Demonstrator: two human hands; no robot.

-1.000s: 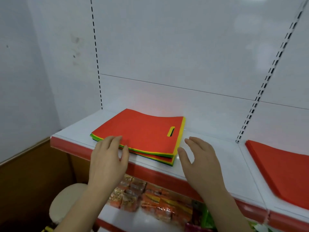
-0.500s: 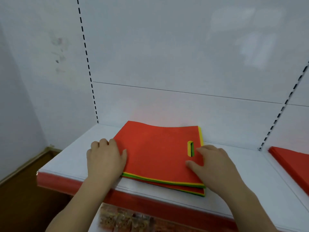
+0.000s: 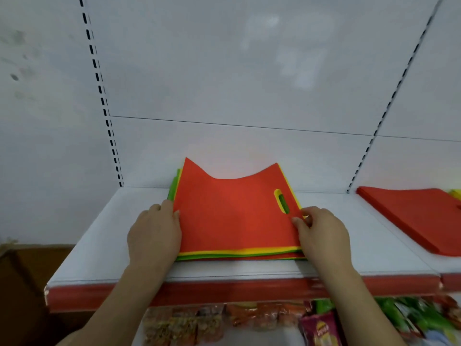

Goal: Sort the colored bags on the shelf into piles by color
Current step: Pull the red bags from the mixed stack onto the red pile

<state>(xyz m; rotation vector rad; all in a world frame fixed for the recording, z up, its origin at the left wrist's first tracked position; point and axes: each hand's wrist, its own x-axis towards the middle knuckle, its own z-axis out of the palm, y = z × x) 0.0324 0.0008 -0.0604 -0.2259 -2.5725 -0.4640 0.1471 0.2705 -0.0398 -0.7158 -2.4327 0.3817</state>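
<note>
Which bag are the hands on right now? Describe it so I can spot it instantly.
On the white shelf with the red front edge, find the mixed stack between the two hands. It is the top red bag, far corners curling upward, gripped by the left hand and right hand. Unlike the flat red pile to the right, yellow and green layers show beneath it.

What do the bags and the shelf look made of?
Bags: apparently thin non-woven fabric, matte. The top red one bends softly, sagging between its raised back corners, and has a die-cut handle slot.
Shelf: seemingly painted metal, smooth white with faint sheen. Its red front strip looks like plastic, though that is unclear.
</note>
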